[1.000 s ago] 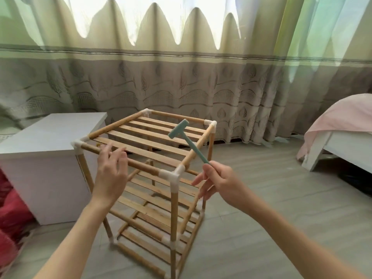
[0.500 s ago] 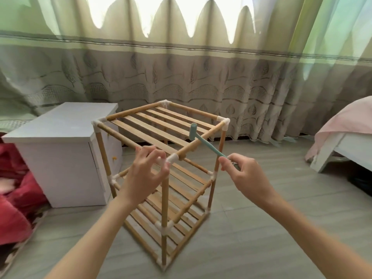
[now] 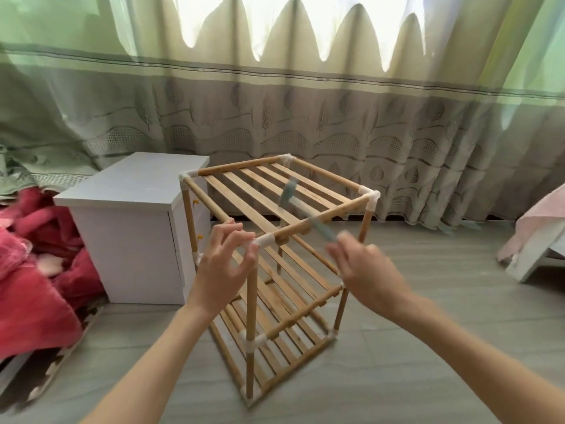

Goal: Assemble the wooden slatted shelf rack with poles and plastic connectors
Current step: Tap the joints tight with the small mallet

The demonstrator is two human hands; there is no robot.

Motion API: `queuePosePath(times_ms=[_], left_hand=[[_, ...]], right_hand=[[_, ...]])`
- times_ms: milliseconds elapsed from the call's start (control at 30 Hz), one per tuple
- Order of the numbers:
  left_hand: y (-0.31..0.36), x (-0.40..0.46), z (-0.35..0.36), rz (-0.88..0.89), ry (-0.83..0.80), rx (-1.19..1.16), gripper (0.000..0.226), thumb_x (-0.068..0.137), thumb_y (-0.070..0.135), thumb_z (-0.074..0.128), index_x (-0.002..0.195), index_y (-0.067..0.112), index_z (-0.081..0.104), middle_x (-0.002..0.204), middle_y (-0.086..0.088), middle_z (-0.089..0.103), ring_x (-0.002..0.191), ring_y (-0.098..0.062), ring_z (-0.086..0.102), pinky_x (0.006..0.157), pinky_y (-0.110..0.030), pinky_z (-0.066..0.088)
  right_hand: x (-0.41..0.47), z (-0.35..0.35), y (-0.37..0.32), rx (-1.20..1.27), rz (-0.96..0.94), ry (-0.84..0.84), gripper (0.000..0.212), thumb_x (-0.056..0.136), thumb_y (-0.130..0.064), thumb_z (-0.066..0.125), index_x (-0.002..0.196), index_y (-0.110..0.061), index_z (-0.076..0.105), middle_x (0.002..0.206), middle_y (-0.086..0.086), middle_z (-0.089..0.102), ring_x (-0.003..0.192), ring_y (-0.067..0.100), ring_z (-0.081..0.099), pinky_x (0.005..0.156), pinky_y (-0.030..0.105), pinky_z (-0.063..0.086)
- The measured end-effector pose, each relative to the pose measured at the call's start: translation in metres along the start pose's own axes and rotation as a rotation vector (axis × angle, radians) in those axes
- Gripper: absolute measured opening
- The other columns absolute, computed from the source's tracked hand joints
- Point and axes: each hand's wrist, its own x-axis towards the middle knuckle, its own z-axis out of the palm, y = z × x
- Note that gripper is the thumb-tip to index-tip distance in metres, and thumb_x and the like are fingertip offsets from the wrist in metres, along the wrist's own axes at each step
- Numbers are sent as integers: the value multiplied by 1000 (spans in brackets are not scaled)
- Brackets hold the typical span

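since the frame half a second earlier the small teal hammer (image 3: 301, 209) has turned to a blur, its head now above the top slats in the centre of the frame rather than sharp beside the front rail, and the rack (image 3: 269, 249) sits a little further right of the white cabinet (image 3: 134, 221). the rack stands upright on the grey floor (image 3: 428, 347) at centre frame, three slatted tiers joined by poles and white plastic connectors. the left hand (image 3: 221, 264), centre frame, has its fingers loosely curled and parted around the near top corner connector (image 3: 265, 240); thumb and fingertips are at the pole on either side of it, though whether they press on it cannot be told. the right hand (image 3: 365, 267), right of centre, is smeared by motion; its fingers are closed on the hammer's handle, which crosses the top front rail. the exact finger grip is hard to make out. a red blanket (image 3: 33, 289) is cut off at the left edge, a pink-covered bed (image 3: 538, 228) at the right edge, and curtains (image 3: 305, 102) fill the upper frame.
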Motion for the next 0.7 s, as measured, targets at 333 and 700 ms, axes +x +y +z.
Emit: queuePosePath(times_ms=[333, 700], left_hand=[[-1, 0, 3, 11, 11, -40, 18, 87, 37, 51, 99, 24, 57, 111, 3, 48, 116, -16, 49, 87, -24, 44], [2, 3, 2, -12, 6, -36, 27, 86, 34, 52, 97, 12, 62, 110, 2, 50, 118, -20, 49, 92, -33, 45]], right_hand=[[-1, -2, 15, -196, -76, -43, 27, 98, -30, 33, 72, -26, 40, 59, -5, 48, 43, 5, 40, 41, 19, 37], [9, -23, -6, 146, -151, 454, 28, 96, -28, 34, 71, -20, 43, 50, -6, 37, 39, 7, 30, 36, 23, 27]])
